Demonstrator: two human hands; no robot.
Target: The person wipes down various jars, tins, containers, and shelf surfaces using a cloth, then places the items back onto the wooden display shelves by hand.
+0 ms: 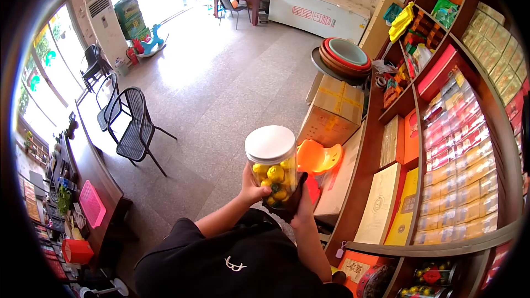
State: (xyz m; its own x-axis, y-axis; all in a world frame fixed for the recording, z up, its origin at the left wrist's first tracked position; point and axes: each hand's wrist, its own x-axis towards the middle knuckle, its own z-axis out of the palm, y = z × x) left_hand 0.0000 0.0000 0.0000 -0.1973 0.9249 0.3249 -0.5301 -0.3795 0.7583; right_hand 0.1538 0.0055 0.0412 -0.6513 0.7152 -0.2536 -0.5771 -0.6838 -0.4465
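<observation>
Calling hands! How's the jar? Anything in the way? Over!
Left hand and right hand around jar. White lid on, yellow pieces inside. Dark item at right hand, unclear what; nothing covers lid.

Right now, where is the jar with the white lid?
In the head view, the jar is near the centre, held between left hand and right hand, above the black shirt.

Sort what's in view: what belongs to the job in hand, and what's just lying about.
In the job:
- clear jar of yellow-wrapped pieces
- white lid
- left hand
- right hand
- dark item, possibly cloth

Lying about:
- pink basket
- black chair
- cardboard box
- orange plastic seat
</observation>
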